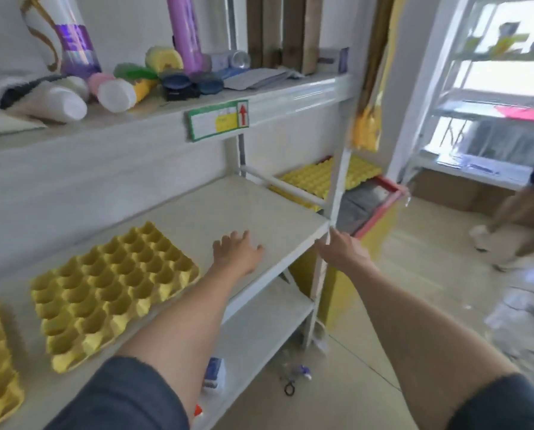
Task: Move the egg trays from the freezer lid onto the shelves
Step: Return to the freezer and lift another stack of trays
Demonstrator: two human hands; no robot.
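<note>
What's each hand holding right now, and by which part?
No tray is held. Left hand is open, palm down over the bare middle shelf. Right hand is at the shelf's front corner post; whether it grips the post cannot be told.

- Left hand (237,251): palm down, fingers (235,236) spread and loosely extended, holding nothing.
- Left arm: stretched forward, forearm bare, dark sleeve at the upper arm.
- Right hand (343,249): reaching forward, back of the hand up, fingers slightly curled, empty.
- Right arm: nearly straight, bare forearm, dark sleeve at the frame's lower edge.
</note>
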